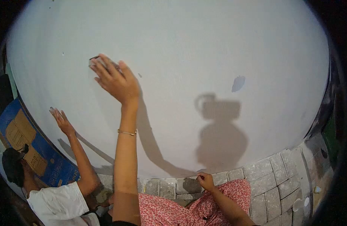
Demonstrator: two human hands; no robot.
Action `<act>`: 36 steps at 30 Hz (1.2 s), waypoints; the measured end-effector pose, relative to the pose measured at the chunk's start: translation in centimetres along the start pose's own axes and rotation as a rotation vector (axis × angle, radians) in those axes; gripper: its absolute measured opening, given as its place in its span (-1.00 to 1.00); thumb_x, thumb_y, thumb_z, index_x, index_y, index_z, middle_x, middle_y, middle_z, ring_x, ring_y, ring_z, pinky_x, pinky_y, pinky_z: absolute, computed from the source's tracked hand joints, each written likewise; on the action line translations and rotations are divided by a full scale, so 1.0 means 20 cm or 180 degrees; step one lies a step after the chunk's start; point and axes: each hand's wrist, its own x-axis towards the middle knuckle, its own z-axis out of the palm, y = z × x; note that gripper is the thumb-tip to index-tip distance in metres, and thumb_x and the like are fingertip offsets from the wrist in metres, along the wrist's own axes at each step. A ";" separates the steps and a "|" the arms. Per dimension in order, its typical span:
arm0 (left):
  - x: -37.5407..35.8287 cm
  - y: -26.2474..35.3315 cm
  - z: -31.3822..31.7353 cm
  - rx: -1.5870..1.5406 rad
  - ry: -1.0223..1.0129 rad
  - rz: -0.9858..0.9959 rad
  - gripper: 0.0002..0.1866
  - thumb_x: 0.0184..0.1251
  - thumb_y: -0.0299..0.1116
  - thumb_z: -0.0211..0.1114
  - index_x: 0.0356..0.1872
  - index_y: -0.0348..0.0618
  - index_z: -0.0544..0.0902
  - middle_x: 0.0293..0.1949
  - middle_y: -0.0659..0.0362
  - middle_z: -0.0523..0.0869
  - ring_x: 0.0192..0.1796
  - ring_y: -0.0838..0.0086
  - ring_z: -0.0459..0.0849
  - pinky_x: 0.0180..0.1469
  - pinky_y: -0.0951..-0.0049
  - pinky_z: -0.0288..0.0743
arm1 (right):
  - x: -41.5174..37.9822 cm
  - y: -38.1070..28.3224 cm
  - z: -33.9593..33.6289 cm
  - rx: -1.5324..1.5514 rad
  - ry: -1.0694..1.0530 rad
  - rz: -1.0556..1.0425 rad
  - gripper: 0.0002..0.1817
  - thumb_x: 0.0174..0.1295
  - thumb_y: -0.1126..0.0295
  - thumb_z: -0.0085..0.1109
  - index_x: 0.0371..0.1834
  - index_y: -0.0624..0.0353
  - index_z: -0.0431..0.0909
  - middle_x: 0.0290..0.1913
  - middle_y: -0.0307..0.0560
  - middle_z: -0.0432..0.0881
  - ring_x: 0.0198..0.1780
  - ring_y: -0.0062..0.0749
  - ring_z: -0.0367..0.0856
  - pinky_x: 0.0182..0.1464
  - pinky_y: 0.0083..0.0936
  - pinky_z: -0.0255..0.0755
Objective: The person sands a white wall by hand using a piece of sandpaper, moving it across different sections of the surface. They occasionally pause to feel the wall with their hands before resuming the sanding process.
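My left hand (119, 83) is raised to the pale grey wall (173, 45), fingers pressed over a thin, dark-edged piece that looks like sandpaper (93, 58). Most of that piece is hidden under the fingers. A thin bracelet (127, 132) circles my left wrist. Low down, by the foot of the wall, my right hand (206, 181) is closed above my knee. A small dark spot shows at its fingertips, too small to name. Red and white patterned cloth (166, 211) covers my legs.
At left, a co-worker in a white shirt (58, 203) and dark cap holds a hand (63, 122) to the wall, with a small piece at its fingertips. Behind stands a blue and brown cardboard sheet (62, 171). Paving bricks (273, 188) border the wall. A grey patch (238, 83) marks it.
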 end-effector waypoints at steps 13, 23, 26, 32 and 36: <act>-0.65 0.31 0.00 -0.1131 -0.1189 0.2385 -0.39 0.36 0.01 0.04 0.43 0.28 0.20 0.49 0.20 0.09 0.52 0.34 -0.01 0.49 -0.02 -0.30 | -0.07 -0.07 -0.10 0.0524 -0.0350 0.1043 -0.83 0.25 0.46 0.08 -0.19 0.29 0.62 -0.39 -0.05 0.68 -0.36 -0.47 0.63 -0.22 -0.50 0.51; 0.00 0.29 0.04 -0.0507 0.0105 0.0194 -0.32 0.41 -0.12 -0.03 0.48 -0.09 0.02 0.50 -0.05 -0.08 0.53 0.04 -0.20 0.44 -0.15 -0.35 | -0.06 -0.03 -0.05 0.0161 -0.0409 0.0745 -0.83 0.22 0.47 0.07 -0.21 0.30 0.60 -0.38 -0.04 0.68 -0.32 -0.46 0.65 -0.20 -0.50 0.51; -0.32 0.46 0.00 -0.0657 -0.0961 0.1161 -0.30 0.38 -0.09 0.00 0.47 -0.09 0.04 0.50 0.00 -0.06 0.54 0.10 -0.18 0.47 -0.07 -0.33 | -0.06 -0.01 -0.06 0.0227 -0.0474 0.0951 -0.83 0.22 0.48 0.06 -0.22 0.29 0.60 -0.37 -0.03 0.68 -0.31 -0.45 0.66 -0.19 -0.50 0.52; -0.60 0.42 -0.01 -0.1226 -0.1495 0.2472 -0.37 0.35 0.03 0.06 0.43 0.29 0.18 0.50 0.20 0.03 0.52 0.33 -0.01 0.48 -0.03 -0.29 | -0.06 0.09 -0.06 0.0509 -0.0225 0.1014 -0.82 0.22 0.45 0.08 -0.19 0.31 0.60 -0.39 -0.05 0.69 -0.35 -0.46 0.64 -0.25 -0.51 0.49; -0.28 0.09 -0.03 -0.0530 -0.1133 0.1683 -0.23 0.27 0.00 0.16 0.47 0.08 0.10 0.51 0.09 -0.03 0.54 0.25 -0.13 0.48 -0.02 -0.32 | -0.06 0.14 -0.05 0.0527 -0.0135 0.0981 -0.78 0.23 0.41 0.11 -0.16 0.33 0.60 -0.40 -0.04 0.69 -0.40 -0.47 0.63 -0.29 -0.53 0.48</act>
